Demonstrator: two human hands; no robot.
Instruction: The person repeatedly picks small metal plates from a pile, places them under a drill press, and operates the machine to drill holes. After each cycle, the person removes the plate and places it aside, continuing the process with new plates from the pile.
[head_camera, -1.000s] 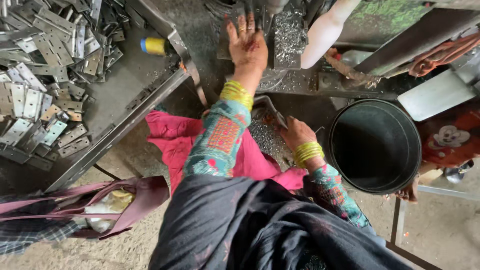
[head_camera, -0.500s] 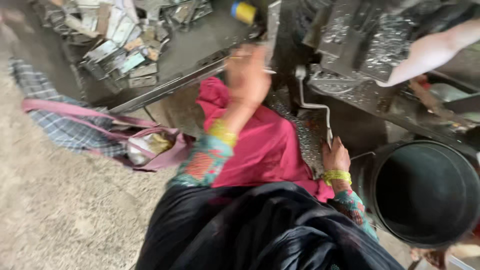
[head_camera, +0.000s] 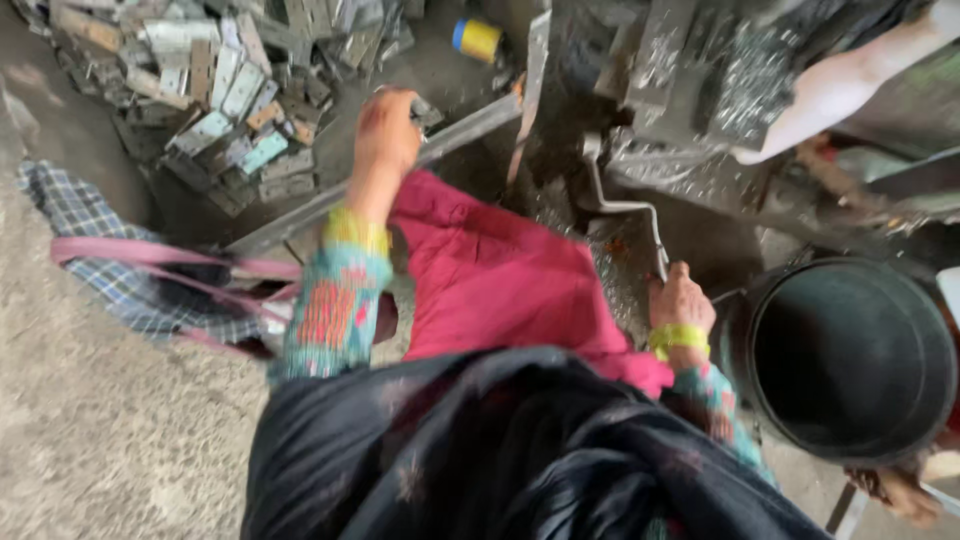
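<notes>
Far left: checked blue-and-white cloth (head_camera: 75, 215) spread on the grey concrete floor, pink-strapped bag (head_camera: 170, 270) lying across it. Above, heap of small flat grey metal plates (head_camera: 210, 90) piled loose in a shallow tray, tumbled at all angles. Left hand (head_camera: 388, 130) stretched forward to the near edge of that heap, fingers curled around what looks like one small metal piece (head_camera: 425, 110); too blurred to tell whether pinched or merely touched. Long grey metal rail (head_camera: 400, 170) running slantwise just under that hand, probably the tray's rim and a natural rest for the wrist. Yellow bangles at both wrists, patterned teal sleeves, crimson cloth (head_camera: 500, 280) draped over the lap, likely there to shield the legs from swarf. Small yellow-and-blue cylinder (head_camera: 475, 38) lying near the top edge. Right hand (head_camera: 680, 300) wrapped tight around the lower end of a bent pale metal lever (head_camera: 630, 210), fingers pressed together on it, seemingly kept ready there. Lever thin, cranked, rising to a dark greasy press machine (head_camera: 700, 90) dusted with glittering chips. Far right: round black bucket (head_camera: 850, 360) standing just beside the right hand, interior dark.
</notes>
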